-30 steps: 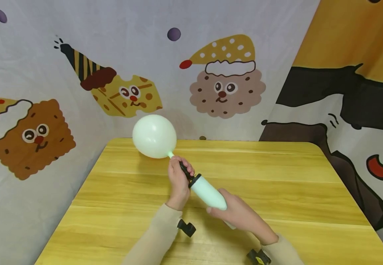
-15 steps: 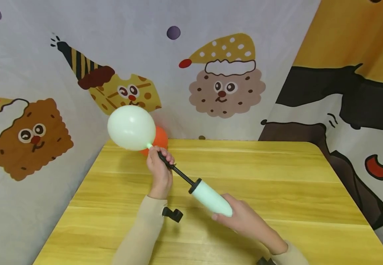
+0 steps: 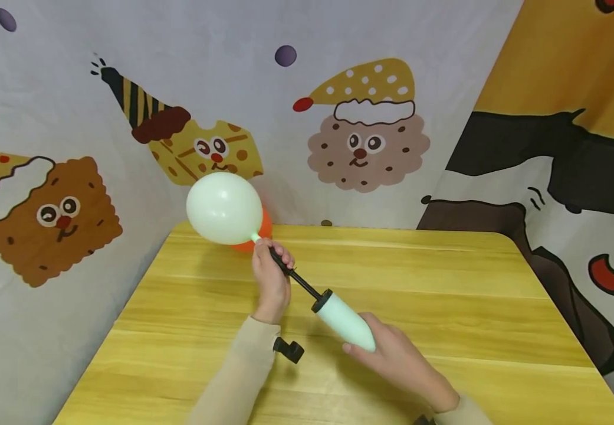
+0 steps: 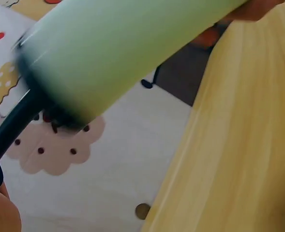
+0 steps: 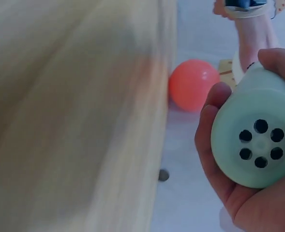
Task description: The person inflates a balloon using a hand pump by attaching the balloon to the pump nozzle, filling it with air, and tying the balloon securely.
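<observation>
A pale green inflated balloon (image 3: 224, 208) sits on the tip of a hand balloon pump (image 3: 346, 323). My left hand (image 3: 272, 274) grips the pump's black handle end, right by the balloon's neck. Between handle and barrel a stretch of black rod (image 3: 307, 285) shows, so the pump is partly drawn out. My right hand (image 3: 397, 360) holds the mint-green barrel from its rear end. In the right wrist view, fingers and thumb wrap the barrel, whose end cap (image 5: 261, 145) has a ring of holes. The left wrist view shows the barrel's black collar (image 4: 48, 92), blurred.
An orange balloon (image 3: 267, 224) rests at the table's back edge, partly hidden behind the pale green one. The wooden table (image 3: 445, 295) lies under both hands. A cartoon-printed cloth (image 3: 285, 118) hangs behind it. Black camera mounts (image 3: 289, 350) sit on the wrists.
The pump went from pushed together to drawn out, baring the rod. My left hand and the pale green balloon moved left, then slightly back right. The orange balloon has come into sight.
</observation>
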`<control>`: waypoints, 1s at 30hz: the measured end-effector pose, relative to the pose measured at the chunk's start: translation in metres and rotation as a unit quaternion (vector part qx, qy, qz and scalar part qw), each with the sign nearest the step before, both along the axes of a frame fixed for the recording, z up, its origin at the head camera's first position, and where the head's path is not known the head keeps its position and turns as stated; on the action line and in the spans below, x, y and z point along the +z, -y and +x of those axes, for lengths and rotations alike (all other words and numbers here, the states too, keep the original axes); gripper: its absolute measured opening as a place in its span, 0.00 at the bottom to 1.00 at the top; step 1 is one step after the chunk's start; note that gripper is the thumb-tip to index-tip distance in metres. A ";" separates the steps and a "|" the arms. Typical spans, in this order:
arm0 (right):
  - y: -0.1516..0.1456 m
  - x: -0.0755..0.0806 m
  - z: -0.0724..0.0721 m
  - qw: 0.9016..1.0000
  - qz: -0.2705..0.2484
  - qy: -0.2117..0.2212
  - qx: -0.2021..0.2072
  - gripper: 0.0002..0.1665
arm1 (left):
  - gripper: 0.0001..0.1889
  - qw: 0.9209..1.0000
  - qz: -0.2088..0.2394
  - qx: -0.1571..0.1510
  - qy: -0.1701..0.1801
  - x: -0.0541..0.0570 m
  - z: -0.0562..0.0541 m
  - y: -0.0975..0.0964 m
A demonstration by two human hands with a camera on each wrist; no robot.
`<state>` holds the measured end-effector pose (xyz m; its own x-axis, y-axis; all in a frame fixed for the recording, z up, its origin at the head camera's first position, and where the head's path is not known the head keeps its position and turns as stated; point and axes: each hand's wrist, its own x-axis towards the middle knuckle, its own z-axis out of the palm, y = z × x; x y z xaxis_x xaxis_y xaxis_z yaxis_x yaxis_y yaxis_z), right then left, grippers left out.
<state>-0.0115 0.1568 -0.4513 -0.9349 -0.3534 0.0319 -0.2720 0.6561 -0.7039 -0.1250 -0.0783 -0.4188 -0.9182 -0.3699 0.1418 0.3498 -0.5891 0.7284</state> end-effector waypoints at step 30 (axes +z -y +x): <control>-0.011 0.011 -0.002 0.990 -0.074 0.095 0.075 0.31 | 0.18 1.000 0.025 0.008 0.002 0.005 -0.008 0.018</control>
<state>-0.0138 0.1679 -0.4400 -0.8668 -0.4926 -0.0771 -0.2119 0.5039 -0.8374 -0.1331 -0.0960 -0.4138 -0.9123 -0.3914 0.1202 0.3576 -0.6186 0.6996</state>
